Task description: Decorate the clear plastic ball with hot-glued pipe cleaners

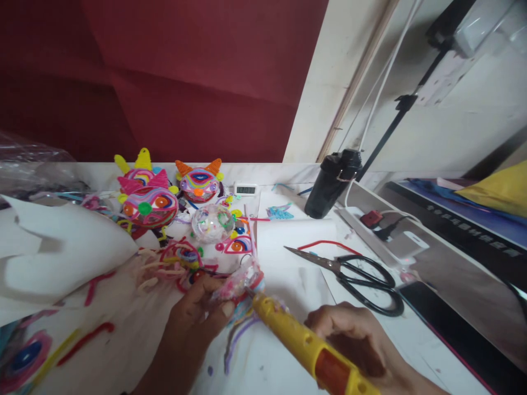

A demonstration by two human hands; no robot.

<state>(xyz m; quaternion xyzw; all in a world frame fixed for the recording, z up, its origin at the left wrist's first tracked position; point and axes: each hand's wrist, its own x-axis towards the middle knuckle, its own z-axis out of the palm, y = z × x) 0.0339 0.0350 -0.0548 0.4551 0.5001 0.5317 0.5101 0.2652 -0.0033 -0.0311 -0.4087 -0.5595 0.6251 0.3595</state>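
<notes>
Pinched between the thumb and fingers of my left hand (pixel 191 323) is a small craft piece (pixel 242 277) with clear plastic and pink and blue parts. My right hand (pixel 354 337) is closed around a yellow glue gun (pixel 292 332) with an orange panel; its handle is largely hidden. The gun's nozzle points at the craft piece and looks to be at its edge, though I cannot tell whether they touch. Purple and grey pipe cleaners (pixel 234 343) hang below the piece. Just beyond it lies a tangle of coloured pipe cleaners (pixel 185 260).
Black scissors (pixel 349 277) lie at the right, beside a phone (pixel 457 340). Behind stand decorated masks (pixel 150 206), a clear plastic ball (pixel 213 223), a small digital clock (pixel 246 189) and a black bottle (pixel 333 184). Curled white paper (pixel 61 252) covers the left. A power strip (pixel 385 236) sits right.
</notes>
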